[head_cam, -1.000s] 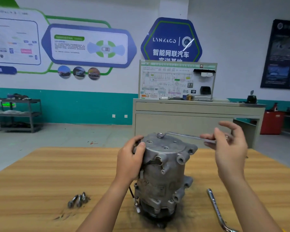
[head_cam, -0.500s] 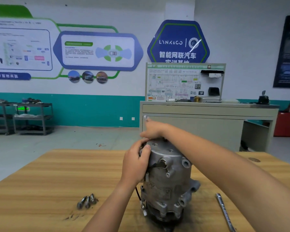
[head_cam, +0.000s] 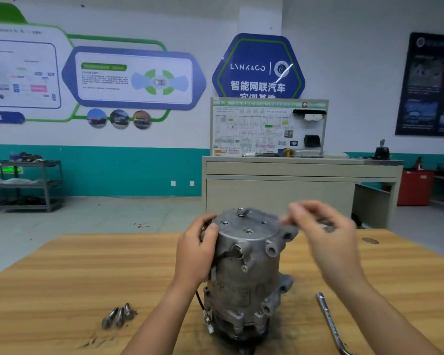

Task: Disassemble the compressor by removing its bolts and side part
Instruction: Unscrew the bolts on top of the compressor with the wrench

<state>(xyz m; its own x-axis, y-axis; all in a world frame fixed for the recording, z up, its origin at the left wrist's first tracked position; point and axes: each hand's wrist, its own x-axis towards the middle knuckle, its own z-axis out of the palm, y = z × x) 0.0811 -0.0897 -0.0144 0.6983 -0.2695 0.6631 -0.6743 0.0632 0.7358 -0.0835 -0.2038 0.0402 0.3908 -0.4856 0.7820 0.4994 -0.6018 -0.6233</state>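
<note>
- Right hand [head_cam: 326,234]: motion blur is smearing it, so the fingers are running together; it appears to be pinching the far end of a slim grey metal wrench [head_cam: 264,213], whose handle is blurring into a pale streak.
- The wrench's head is sitting on a silver hex bolt [head_cam: 240,211], which is standing at the rear edge of the compressor's top face.
- Grey cast-metal cylindrical compressor [head_cam: 244,272]: it is standing on end at the middle of the light wooden table [head_cam: 62,290].
- Left hand [head_cam: 195,254]: it is gripping the compressor's upper left flank, with the thumb curling onto the rim and the fingertips hiding behind the housing.
- Three loose silver bolts [head_cam: 118,316] are lying side by side and touching on the table, left of the compressor and apart from it.
- A chrome tool bar [head_cam: 327,319] is lying on the table to the right; its near end is running out of the bottom edge.
- Grey metal shelving trolley [head_cam: 28,185], far left: its shelves are carrying dark items too small to identify, and the frame edge is cutting it off.
- Red bin [head_cam: 415,187], far right: its contents are hiding from view.
- Blue hexagonal wall sign [head_cam: 258,67]: it is reading "LYNK&CO" above "智能网联汽车".
- The sign's lowest line is hiding behind a white wiring-diagram board [head_cam: 267,126], which is standing on a beige workbench [head_cam: 292,170]; the board's print is too fine to read.
- Dark wall poster [head_cam: 428,85]: the right edge is cropping it, and its text is blurring beyond reading.
</note>
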